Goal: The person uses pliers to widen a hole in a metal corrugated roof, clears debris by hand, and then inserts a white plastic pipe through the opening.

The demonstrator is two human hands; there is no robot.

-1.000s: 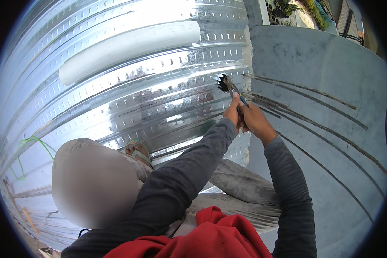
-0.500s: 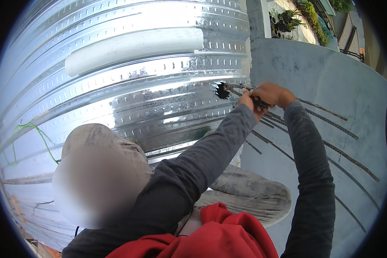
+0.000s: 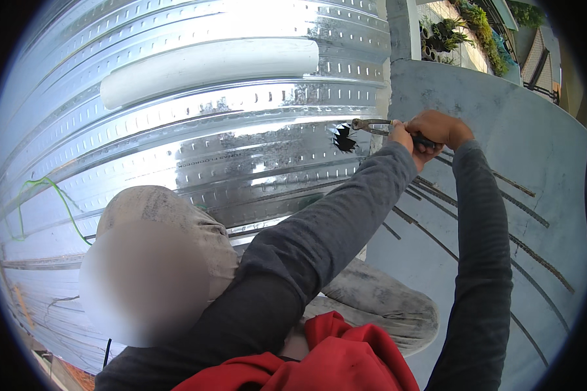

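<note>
A pair of end-cutting pincers [image 3: 372,124] points left, with its rusty jaw end just above the upper right rim of a jagged hole [image 3: 344,138] in the ribbed metal decking. Torn points of sheet stick out around that hole. My left hand [image 3: 407,144] is closed around the pincers' lower handle, near the dark grips. Beside and above it, my right hand [image 3: 438,128] grips the tool from over the top, its fingers curled round the handles. Whether anything sits between the jaws is too small to tell.
Shiny ribbed decking [image 3: 241,140] spreads to the left, with a white pipe [image 3: 209,72] lying on it. Several rebar ends [image 3: 535,254] stick out over the grey wall [image 3: 496,111] on the right. A green cord [image 3: 62,202] lies left; potted plants [image 3: 445,36] stand beyond the wall.
Both hands and the pincers have moved right and slightly up. The jaws, earlier at the hole's upper right rim, now sit a little above it. My view has shifted slightly.
</note>
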